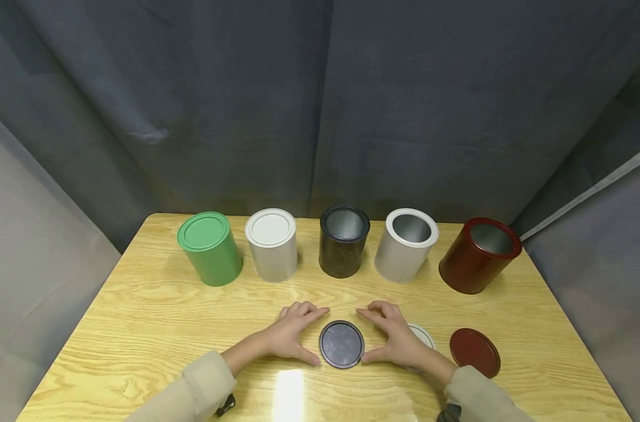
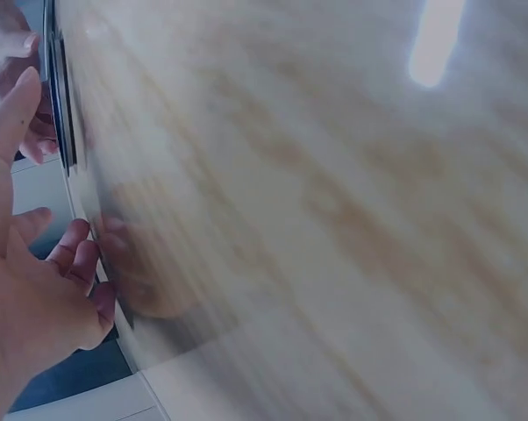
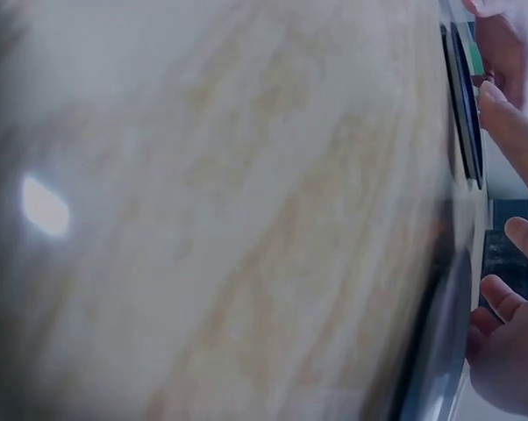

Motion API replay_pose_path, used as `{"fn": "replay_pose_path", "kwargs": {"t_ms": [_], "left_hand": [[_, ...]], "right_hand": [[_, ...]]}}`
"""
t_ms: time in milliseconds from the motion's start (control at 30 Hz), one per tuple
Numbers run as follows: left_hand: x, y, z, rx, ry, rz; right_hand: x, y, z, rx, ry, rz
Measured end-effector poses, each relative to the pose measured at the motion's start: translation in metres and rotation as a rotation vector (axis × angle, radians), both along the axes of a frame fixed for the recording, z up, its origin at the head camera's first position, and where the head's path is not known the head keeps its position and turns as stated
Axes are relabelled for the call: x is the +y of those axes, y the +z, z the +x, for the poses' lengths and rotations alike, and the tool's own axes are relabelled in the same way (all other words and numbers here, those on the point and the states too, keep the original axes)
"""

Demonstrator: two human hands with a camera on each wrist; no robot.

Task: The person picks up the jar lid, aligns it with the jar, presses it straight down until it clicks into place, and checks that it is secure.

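Observation:
A round black lid (image 1: pixel 341 344) lies flat on the wooden table between the two hands. To its left, the left hand (image 1: pixel 290 334) has its thumb and fingers spread apart, and a small gap separates it from the rim. On the other side is the right hand (image 1: pixel 395 338), also spread, its thumb tip at the lid's edge; whether it touches I cannot tell. Neither hand holds anything. Beneath the right hand and wrist, a white lid (image 1: pixel 422 336) is partly hidden. Both wrist views catch the black lid (image 2: pixel 64 105) edge-on, near the fingers.
Along the back stand a lidded green can (image 1: pixel 214 258), a lidded white can (image 1: pixel 274 258), an open black can (image 1: pixel 341 258), an open white can (image 1: pixel 399 261) and an open dark red can (image 1: pixel 467 264). A dark red lid (image 1: pixel 475 353) lies beside the right forearm. Grey curtains (image 1: pixel 320 105) surround the table.

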State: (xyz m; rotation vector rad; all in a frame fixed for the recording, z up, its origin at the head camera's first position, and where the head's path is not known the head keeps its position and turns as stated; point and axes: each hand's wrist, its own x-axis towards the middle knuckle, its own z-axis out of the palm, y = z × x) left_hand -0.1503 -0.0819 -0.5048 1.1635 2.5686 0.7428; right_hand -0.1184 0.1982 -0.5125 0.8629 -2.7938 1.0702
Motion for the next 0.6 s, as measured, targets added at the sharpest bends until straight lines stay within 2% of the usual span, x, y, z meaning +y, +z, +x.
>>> {"fn": "replay_pose_path", "kwargs": {"t_ms": [167, 600], "left_hand": [[0.0025, 0.0007, 0.0005, -0.006, 0.000, -0.050], [0.0095, 0.0007, 0.0023, 0.060, 0.023, -0.124]], "right_hand": [[-0.0021, -0.0022, 0.0027, -0.003, -0.003, 0.083], [-0.0062, -0.0008, 0.0049, -0.035, 0.001, 0.151]]}}
